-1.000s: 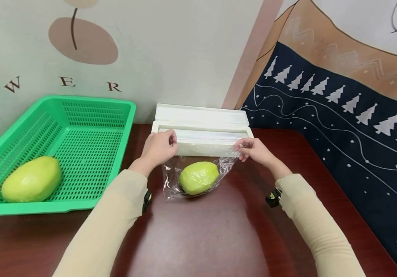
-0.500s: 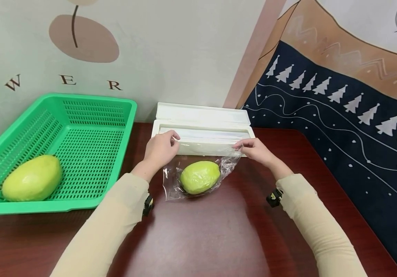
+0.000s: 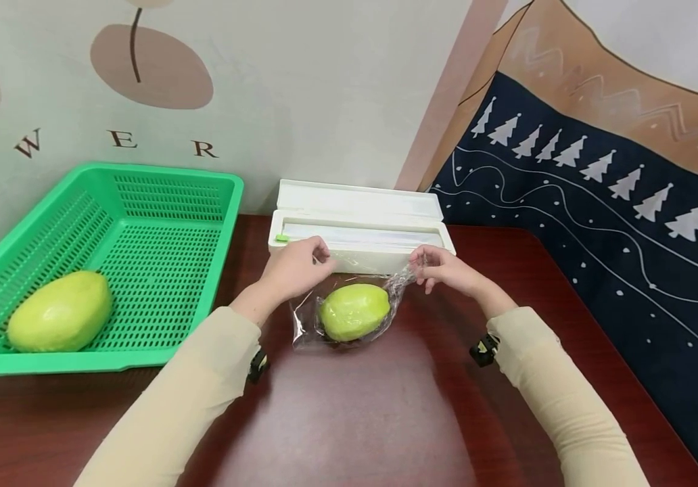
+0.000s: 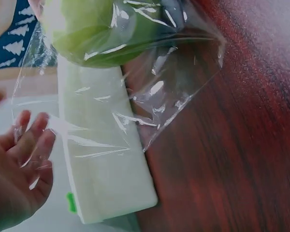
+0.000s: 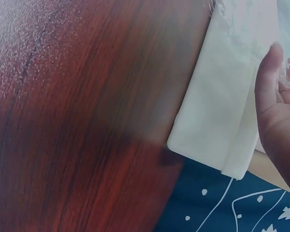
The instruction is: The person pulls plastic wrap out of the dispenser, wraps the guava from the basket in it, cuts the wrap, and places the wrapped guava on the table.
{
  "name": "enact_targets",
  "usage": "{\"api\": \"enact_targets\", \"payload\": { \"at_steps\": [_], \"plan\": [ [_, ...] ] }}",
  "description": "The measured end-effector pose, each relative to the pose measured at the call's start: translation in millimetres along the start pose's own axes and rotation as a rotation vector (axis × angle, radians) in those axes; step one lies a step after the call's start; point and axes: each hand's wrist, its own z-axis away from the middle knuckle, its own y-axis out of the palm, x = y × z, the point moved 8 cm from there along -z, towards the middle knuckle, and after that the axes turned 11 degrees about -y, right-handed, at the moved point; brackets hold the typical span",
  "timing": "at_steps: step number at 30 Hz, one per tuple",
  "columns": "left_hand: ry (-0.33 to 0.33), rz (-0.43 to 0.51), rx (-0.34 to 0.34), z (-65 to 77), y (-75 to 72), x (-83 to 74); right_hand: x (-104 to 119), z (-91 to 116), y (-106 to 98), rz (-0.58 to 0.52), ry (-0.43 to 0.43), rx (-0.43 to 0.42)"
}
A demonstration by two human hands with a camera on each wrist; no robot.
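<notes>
Green fruit [image 3: 354, 312], in clear film [image 3: 308, 321], long axis roughly left to right

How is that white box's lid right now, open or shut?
Open: in the head view, the lid is folded back behind the white box, and the box's inside shows.

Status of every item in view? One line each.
White box, open
Lid, tipped back
Green tab, at box's left end
Clear film, over front fruit, bunched at right; cut or not, can't tell
Front fruit, covered by film
Basket fruit, no film visible
Green basket, upright, one fruit inside
Left hand, holding film
Right hand, holding film
</notes>
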Motion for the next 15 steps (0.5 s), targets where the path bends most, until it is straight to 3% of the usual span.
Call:
{"api": "enact_targets", "payload": {
  "at_steps": [4,9,15],
  "plan": [
    [0.079,-0.086,0.069,9.4,11.1,-10.3,3,1,3,0.035,-0.017,0.027],
    [0.183,-0.156,0.064,15.2,18.3,-18.0,4,1,4,0.062,-0.023,0.031],
    [0.182,-0.134,0.075,15.3,19.3,-12.8,3,2,2,0.162,-0.020,0.041]
  ]
}}
